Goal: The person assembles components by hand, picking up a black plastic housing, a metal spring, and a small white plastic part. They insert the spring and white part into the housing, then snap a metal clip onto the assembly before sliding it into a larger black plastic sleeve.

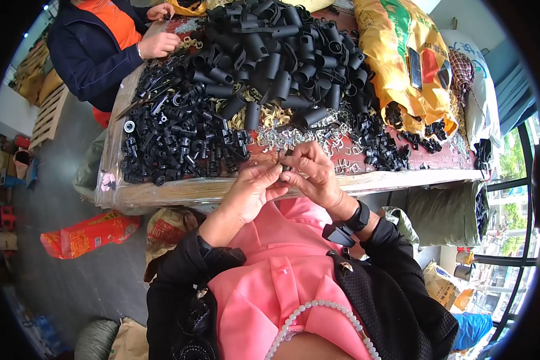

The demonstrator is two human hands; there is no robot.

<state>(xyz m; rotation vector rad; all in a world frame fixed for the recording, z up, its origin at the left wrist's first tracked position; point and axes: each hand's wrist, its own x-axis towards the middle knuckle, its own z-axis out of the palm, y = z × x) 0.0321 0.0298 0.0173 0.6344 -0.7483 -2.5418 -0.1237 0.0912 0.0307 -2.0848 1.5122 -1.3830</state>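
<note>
Close together at the table's front edge, my left hand [255, 187] and my right hand [311, 174] are closed on a small black plastic part [287, 161]. Its exact kind is mostly hidden by my fingers. Just beyond them lie loose silvery metal clips [336, 141] and brass-coloured clips [270, 115]. To the left spreads a heap of small black plastic fittings [180, 132]. A tall pile of black tube-shaped parts [270, 60] stands farther back. More small black pieces [384, 144] lie right of my hands.
The wooden table edge [186, 193] runs across in front of me. A yellow woven sack [396, 54] spills black pieces at the right, with a phone [414, 67] on it. At the far left, a co-worker's hands [160, 44] work over the table. A red bag [90, 233] lies on the floor.
</note>
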